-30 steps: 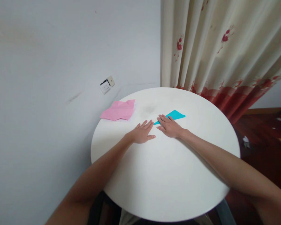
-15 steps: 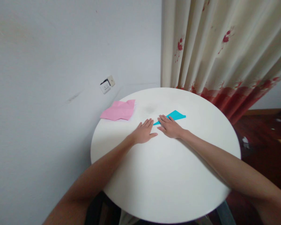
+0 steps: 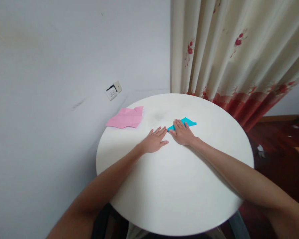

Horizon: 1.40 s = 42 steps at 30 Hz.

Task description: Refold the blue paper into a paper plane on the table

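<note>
A folded turquoise paper (image 3: 186,122) lies flat on the round white table (image 3: 179,186), toward its far side. My right hand (image 3: 182,133) rests palm down on the paper's near part, fingers spread, covering most of it. Just to its left, my left hand (image 3: 154,141) lies flat on the bare tabletop, fingertips almost touching the paper's left tip. A pink paper (image 3: 126,117), creased and partly folded, sits at the table's far left edge, apart from both hands.
A pale wall with a socket (image 3: 114,90) stands left and behind the table. A cream curtain with red flowers (image 3: 229,56) hangs at the back right. Dark wooden floor (image 3: 279,139) lies to the right.
My right hand has slid slightly up and left over the turquoise paper, so less of the paper shows. My left hand has edged a little toward the paper's tip.
</note>
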{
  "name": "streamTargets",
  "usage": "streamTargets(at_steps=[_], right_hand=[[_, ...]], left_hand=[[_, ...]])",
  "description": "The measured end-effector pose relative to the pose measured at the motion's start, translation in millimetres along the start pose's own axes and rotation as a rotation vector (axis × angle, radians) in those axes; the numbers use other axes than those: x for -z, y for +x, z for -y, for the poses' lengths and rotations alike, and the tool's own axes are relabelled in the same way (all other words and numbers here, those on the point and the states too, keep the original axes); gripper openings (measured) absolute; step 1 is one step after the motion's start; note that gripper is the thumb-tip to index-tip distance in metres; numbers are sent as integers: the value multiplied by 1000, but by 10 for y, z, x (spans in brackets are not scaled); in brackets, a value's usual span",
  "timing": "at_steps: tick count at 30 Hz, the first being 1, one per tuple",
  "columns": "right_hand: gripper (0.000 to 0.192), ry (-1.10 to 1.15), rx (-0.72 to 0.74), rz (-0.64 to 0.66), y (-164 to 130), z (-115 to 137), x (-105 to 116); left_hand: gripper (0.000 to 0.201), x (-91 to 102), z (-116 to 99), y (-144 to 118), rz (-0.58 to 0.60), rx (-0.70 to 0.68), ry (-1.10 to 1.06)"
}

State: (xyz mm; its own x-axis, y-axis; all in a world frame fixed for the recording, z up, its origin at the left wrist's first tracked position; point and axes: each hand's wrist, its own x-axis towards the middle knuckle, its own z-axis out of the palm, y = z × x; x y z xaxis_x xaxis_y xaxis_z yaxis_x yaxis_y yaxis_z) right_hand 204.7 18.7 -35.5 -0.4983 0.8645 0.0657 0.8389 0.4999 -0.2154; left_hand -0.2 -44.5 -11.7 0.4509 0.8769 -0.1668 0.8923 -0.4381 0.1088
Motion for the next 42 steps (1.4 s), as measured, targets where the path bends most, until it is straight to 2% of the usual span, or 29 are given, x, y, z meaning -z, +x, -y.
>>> streamTargets(at_steps=[7,12,17,20,22,26,29,37,39,42], right_hand=[[73,-30,-256,-32,104,-290,36],[67,-41,-270,-53,144,-432,30],[62,-79,-288,-104,93,-373,42],[61,-120,-225,-175,54,-287,51],[59,-121,-96,-174,41,-227,52],[58,-56,183,-30,34,-133,47],[62,-21,271,37,16,-100,56],[71,9,313,87,-33,-62,98],[72,8,267,63,-23,-48,83],[73,1,118,13,2,-44,48]], left_hand=[[69,24,-10,-25,-10,-8,-11],[69,30,-18,-45,-7,-8,-13],[69,50,-38,-60,-8,-6,-5],[70,28,-6,-48,-18,-9,-8],[71,4,31,-34,-28,-15,-12],[71,-38,101,-6,-48,-33,-24],[70,-52,122,9,-63,-36,-27],[70,-39,98,9,-54,-19,-20],[69,-36,98,10,-55,-19,-22],[69,-37,103,17,-55,-21,-28]])
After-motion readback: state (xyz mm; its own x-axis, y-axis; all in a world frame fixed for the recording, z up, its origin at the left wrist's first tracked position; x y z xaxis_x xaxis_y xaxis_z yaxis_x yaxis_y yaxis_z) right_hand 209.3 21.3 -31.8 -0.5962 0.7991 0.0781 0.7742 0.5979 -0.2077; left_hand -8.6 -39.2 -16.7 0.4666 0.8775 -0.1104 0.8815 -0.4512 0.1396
